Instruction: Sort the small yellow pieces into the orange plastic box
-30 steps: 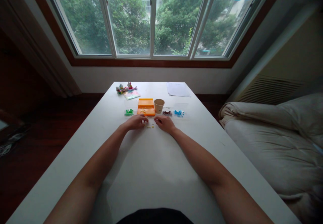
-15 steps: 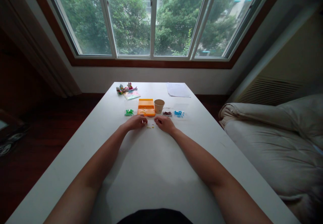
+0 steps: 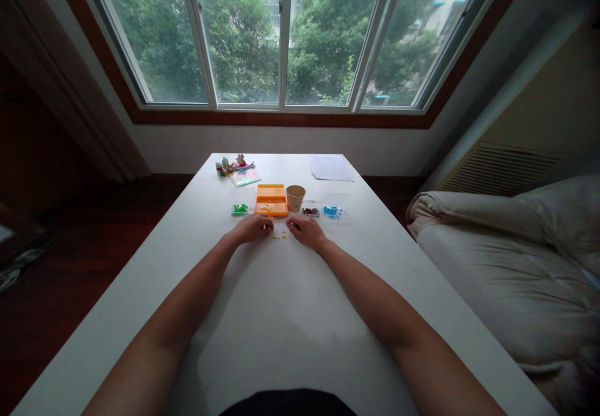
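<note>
Just in front of an open orange box (image 3: 272, 199), my left hand (image 3: 255, 227) rests on the white table (image 3: 281, 316) with its fingers curled together. Across a small gap, my right hand (image 3: 304, 230) lies with fingers bent and pressed together, in front of a brown paper cup (image 3: 295, 198). What either hand holds, if anything, is too small to make out. Several tiny yellowish pieces (image 3: 280, 237) lie on the table between the hands. More yellow pieces are in the orange box.
Clear boxes hold green pieces (image 3: 240, 209), dark brown pieces (image 3: 310, 212) and blue pieces (image 3: 332, 212). Small figurines (image 3: 234, 165) and a shiny packet (image 3: 245, 177) sit at the back left, paper sheets (image 3: 330, 167) at the back right. A beige sofa (image 3: 506, 266) stands right of the table.
</note>
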Available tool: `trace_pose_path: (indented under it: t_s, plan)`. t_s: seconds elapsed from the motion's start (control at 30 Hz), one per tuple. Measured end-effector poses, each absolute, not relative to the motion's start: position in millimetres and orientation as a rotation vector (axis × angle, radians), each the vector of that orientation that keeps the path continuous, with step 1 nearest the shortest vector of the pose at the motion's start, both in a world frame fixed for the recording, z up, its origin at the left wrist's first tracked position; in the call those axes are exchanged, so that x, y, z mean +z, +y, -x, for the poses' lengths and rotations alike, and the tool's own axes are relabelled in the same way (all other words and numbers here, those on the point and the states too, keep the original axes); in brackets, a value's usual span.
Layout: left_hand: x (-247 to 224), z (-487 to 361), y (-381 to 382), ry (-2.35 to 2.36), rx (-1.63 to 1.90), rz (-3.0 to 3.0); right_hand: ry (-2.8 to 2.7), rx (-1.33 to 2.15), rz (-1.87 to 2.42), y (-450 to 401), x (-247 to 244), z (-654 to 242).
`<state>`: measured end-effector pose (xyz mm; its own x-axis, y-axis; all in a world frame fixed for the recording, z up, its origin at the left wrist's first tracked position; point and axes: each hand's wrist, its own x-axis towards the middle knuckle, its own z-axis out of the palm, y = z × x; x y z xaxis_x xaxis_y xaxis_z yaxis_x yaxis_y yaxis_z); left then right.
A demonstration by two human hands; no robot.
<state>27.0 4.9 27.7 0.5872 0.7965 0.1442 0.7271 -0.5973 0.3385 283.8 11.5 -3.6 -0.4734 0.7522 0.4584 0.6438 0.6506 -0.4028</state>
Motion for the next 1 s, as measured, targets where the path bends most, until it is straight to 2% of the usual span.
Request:
trace_pose_path:
  t_s: [1.0]
  plan:
    - [21.4, -36.9, 0.5, 1.35, 0.516, -2.559, -2.25, 0.241, 1.091, 9.6, -0.2, -283.7]
